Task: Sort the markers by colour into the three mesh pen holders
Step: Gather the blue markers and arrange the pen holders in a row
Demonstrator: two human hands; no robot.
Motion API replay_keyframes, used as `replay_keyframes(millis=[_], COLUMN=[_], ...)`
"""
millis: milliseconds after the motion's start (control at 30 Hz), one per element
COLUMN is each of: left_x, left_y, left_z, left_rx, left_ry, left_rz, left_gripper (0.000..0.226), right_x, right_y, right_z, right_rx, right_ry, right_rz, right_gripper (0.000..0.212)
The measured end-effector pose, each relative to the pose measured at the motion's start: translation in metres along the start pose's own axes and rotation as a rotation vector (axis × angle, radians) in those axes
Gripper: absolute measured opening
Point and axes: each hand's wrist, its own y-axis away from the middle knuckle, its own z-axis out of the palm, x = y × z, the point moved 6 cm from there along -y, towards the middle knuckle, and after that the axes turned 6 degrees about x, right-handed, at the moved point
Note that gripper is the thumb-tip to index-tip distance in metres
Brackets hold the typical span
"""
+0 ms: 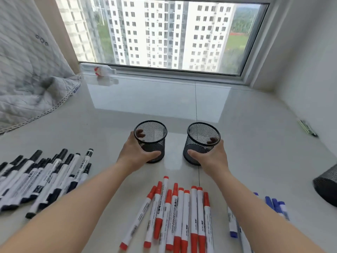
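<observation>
A person's left hand [135, 152] and right hand [212, 156] are each gripping an empty mesh pen holder [152, 143], [201, 143], apparently positioning them; next comes loading the red markers [175, 216].

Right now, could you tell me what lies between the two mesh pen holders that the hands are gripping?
Nothing: in the head view only bare pale surface separates the left holder, gripped by the left hand, from the right holder, gripped by the right hand.

three mesh holders [150, 141], ten red markers [184, 214]

Narrow gap between mesh holders [150, 141]
</observation>
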Motion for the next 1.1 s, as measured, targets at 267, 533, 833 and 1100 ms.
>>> replay_keyframes(millis=[267,533,833,1100], left_x=[-0.002,0.01,0.1,0.118], left_y=[0.015,0.055,0.124,0.146], left_z=[0.001,-0.006,0.042,0.119], left_rx=[0.011,0.098,0.003,-0.4], left_ry=[0.065,0.063,-0.227,-0.576], left_rz=[-0.049,-0.168,0.346,0.404], left_gripper=[0.077,0.108,0.033,0.054], right_x=[-0.001,-0.003,0.038,0.118], right_y=[0.017,0.033,0.054,0.052], right_z=[0.001,-0.04,-0.184,-0.277], right_rx=[-0.051,-0.139,0.325,0.824], right_ry=[-0.003,0.244,0.231,0.022], right_rz=[-0.019,-0.126,-0.188,0.239], right_gripper=[0.069,0.082,0.037,0.073])
